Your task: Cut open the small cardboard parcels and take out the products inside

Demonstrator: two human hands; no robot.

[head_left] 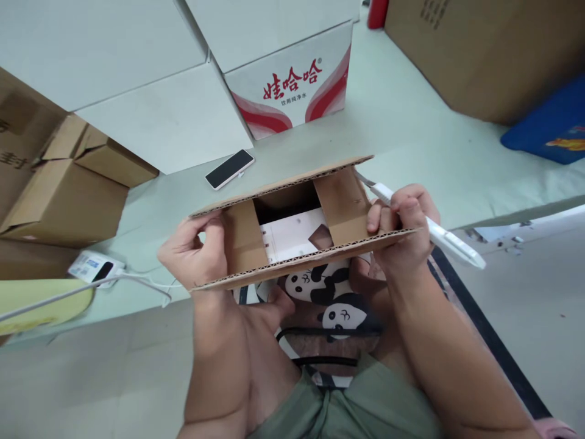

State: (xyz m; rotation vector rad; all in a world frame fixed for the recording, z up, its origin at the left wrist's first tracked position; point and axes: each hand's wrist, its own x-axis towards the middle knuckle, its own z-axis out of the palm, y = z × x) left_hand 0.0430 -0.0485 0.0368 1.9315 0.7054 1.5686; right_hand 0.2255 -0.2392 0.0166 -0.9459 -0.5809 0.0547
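Note:
A narrow cardboard box [242,235] is held up over my lap, its long flaps parted and its short flaps showing at both ends. Inside lies a flat white item [290,235] with small marks; its kind is unclear. My left hand [196,250] is closed on the box's left end, fingers partly behind the flap. At the right end, my right hand [404,228] grips the box edge and also clasps a white utility knife [450,241]. The knife slants across the fingers, its metal tip pointing up and left by the far flap.
Behind the box, a phone [230,169] lies on the pale green tabletop [411,152]. White cartons [292,91] stand at the back, brown boxes [77,189] at left. A white device [95,268] with a cable sits left; a large carton [493,55] and blue container [548,125] stand right.

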